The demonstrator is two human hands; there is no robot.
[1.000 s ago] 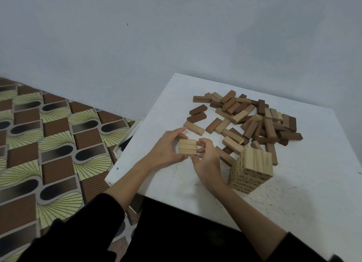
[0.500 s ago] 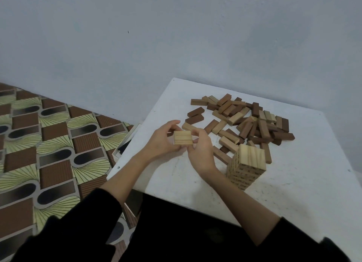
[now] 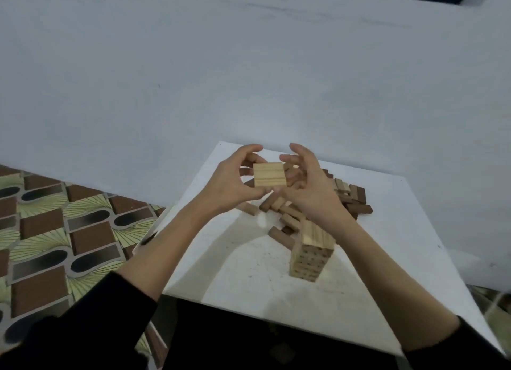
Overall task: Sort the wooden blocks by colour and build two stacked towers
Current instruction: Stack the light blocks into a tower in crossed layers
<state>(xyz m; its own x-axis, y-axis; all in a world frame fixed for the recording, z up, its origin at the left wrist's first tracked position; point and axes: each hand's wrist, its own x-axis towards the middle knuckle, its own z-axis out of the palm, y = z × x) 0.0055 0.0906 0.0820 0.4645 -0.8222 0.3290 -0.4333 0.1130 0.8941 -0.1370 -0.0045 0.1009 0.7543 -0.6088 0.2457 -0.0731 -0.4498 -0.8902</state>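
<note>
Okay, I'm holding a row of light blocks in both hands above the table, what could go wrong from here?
1. The set of light blocks is only gripped at its edges by the left hand and right hand; loose pieces could slip apart and drop.
2. The light tower stands right under the right forearm, so lowering the arm might knock it.
3. The loose pile lies beside the tower, leaving little room for a second one.
</note>
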